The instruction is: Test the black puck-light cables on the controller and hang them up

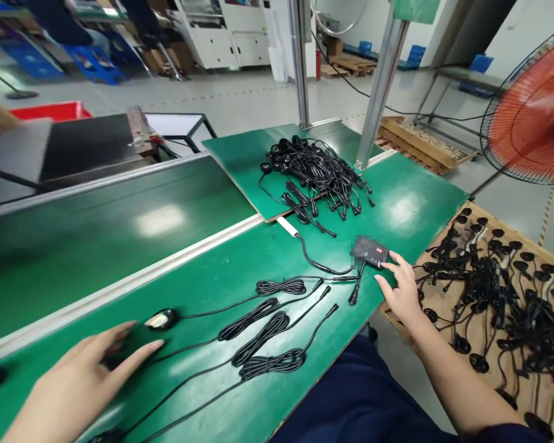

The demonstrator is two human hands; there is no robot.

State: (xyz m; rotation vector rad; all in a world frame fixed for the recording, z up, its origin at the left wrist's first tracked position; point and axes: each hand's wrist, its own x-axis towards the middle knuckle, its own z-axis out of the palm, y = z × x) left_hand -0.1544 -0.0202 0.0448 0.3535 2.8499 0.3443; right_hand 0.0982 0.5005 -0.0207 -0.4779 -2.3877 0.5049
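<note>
My left hand (80, 375) is open over the green worktop, thumb and fingers apart. Just beyond its fingertips lies a round black puck-like head (164, 319) with a pale top, and its cable bundle (281, 286) runs toward the black box. Nearer to me lie more coiled black cables (261, 338) with plug ends; part of one is hidden by my left hand. At the right, my right hand (401, 286) has its fingertips at the edge of a small black box (376, 252), thumb apart from it. The box has a red mark, is partly blurred out, and has short leads attached.
A tangled pile of black cables (311, 166) lies on a raised green board (233, 151). More cables fill a cardboard-lined tray (436, 292) at the right. A metal post (381, 86) rises from the bench, and an orange fan (530, 117) stands beyond. A white connector (287, 226) lies by the board.
</note>
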